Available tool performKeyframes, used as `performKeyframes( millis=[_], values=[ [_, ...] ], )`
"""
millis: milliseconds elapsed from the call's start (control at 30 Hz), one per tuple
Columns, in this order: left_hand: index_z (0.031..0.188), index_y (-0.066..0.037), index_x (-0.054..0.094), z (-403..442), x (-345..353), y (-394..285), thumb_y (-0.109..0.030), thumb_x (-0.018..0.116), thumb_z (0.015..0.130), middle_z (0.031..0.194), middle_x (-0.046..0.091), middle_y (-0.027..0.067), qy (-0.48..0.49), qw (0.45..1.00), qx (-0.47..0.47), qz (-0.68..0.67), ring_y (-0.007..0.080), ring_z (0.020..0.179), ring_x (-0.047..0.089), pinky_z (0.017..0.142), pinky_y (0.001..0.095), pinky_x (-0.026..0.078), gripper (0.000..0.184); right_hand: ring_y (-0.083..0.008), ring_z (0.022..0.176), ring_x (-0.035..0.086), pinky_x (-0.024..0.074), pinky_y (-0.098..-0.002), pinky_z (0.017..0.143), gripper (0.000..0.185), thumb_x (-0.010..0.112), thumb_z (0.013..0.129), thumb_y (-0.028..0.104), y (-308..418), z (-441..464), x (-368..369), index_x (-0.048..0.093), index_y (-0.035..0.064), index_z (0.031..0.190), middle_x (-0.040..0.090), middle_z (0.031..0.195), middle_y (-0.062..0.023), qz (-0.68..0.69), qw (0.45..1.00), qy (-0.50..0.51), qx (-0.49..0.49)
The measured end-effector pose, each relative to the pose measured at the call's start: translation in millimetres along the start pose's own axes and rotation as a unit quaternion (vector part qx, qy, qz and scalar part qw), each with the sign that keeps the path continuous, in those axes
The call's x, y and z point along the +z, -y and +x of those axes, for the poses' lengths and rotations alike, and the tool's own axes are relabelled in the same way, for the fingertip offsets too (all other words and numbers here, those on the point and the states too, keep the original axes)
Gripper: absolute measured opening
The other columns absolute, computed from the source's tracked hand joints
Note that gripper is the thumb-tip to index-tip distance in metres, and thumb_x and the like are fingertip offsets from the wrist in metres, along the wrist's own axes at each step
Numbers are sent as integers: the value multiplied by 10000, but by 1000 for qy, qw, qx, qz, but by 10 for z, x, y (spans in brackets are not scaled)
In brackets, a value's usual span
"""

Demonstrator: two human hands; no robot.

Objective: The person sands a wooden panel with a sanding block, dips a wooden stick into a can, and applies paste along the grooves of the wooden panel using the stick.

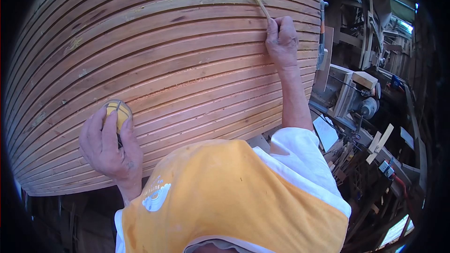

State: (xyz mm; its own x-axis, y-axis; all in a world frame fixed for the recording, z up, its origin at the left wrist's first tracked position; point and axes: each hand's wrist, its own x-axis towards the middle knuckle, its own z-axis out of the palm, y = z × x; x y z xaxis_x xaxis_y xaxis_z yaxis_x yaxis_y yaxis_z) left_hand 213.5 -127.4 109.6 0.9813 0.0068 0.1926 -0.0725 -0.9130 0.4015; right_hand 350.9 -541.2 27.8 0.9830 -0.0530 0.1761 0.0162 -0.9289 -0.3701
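My right hand [282, 37] is closed around a thin wooden stick [263, 7], its yellow-smeared tip touching a seam between planks near the top of the view. Yellowish paste [206, 0] runs along that seam to the left of the tip. Lower left, my left hand [110, 147] grips a small round cup [119, 110] with yellow stuff inside and a dark bar across its mouth. Both hands are over a curved surface of narrow reddish wooden planks [201, 47] with dark grooves between them. The cup's lower part is hidden by my fingers.
To the right lies a cluttered work area with wood offcuts [380, 143], a wooden block [364, 80], a round grey power tool [369, 107] and a pale sheet [326, 132]. A red cable [401, 185] hangs beside a small socket box [386, 168]. My orange shirt fills the lower middle.
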Motion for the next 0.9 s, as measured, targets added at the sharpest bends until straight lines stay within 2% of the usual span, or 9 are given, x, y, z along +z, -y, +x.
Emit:
performKeyframes(
  millis=[100,400,500,600,700,733,833,867,900],
  values=[
    [1066,-57,754,2,0,-4,-142,841,840,1176,724,116,-2,1000,-2,-1,348,1086,656,943,467,508,256,-405,758,660,519,-505,660,195,694,1010,193,44,-58,-5,580,50,942,639,855,-164,-68,997,5,-45],
    [1069,-59,752,-2,-5,-1,-137,838,848,1178,724,113,-3,1000,-2,-4,347,1088,656,941,468,510,250,-399,771,662,524,-504,674,198,721,978,189,176,-104,-14,578,60,933,643,873,-152,-47,998,29,-26],
    [1068,-61,753,3,-10,6,-134,840,845,1176,724,111,-5,1000,-4,-5,348,1087,657,940,473,510,250,-396,766,662,519,-509,673,186,713,978,187,231,-132,-8,579,64,937,639,861,-152,3,998,52,27],
    [1070,-61,753,-16,1,3,-135,835,849,1188,725,111,-7,1000,-3,-4,353,1101,660,950,474,507,246,-388,755,658,514,-506,669,177,699,985,186,326,-69,84,578,70,927,630,830,-153,-60,998,5,1],
    [1087,-62,757,-57,-15,16,-141,822,863,1221,727,117,-2,1000,-7,16,367,1164,654,982,470,498,247,-391,747,651,512,-504,667,186,691,993,196,367,-231,6,577,73,912,629,818,-156,0,998,54,-17],
    [1096,-63,758,-55,-24,7,-144,817,869,1234,727,120,1,1000,-1,18,374,1191,650,995,468,494,248,-342,692,619,500,-473,647,198,676,1013,203,346,-332,7,574,67,911,610,793,-136,63,998,21,-7],
    [1173,-52,754,-59,-55,0,-192,790,913,1298,711,145,-35,992,83,93,388,1280,618,1069,487,469,297,-217,724,544,466,-385,666,173,647,1038,176,662,-583,-181,579,60,929,555,819,-82,272,957,-9,99],
    [1205,-32,738,-53,-65,-92,-222,767,942,1311,704,153,-48,993,101,30,380,1297,610,1089,490,460,325,-181,749,518,453,-358,678,160,641,1042,162,854,-636,-241,581,58,936,537,833,-65,346,932,0,110],
    [1237,-12,722,-59,-81,-194,-252,744,971,1324,697,162,-56,991,116,-30,372,1314,601,1109,493,451,358,-132,724,514,454,-306,653,156,646,1050,174,1018,-718,-205,599,61,955,537,794,-1,385,919,4,80]
  ],
)
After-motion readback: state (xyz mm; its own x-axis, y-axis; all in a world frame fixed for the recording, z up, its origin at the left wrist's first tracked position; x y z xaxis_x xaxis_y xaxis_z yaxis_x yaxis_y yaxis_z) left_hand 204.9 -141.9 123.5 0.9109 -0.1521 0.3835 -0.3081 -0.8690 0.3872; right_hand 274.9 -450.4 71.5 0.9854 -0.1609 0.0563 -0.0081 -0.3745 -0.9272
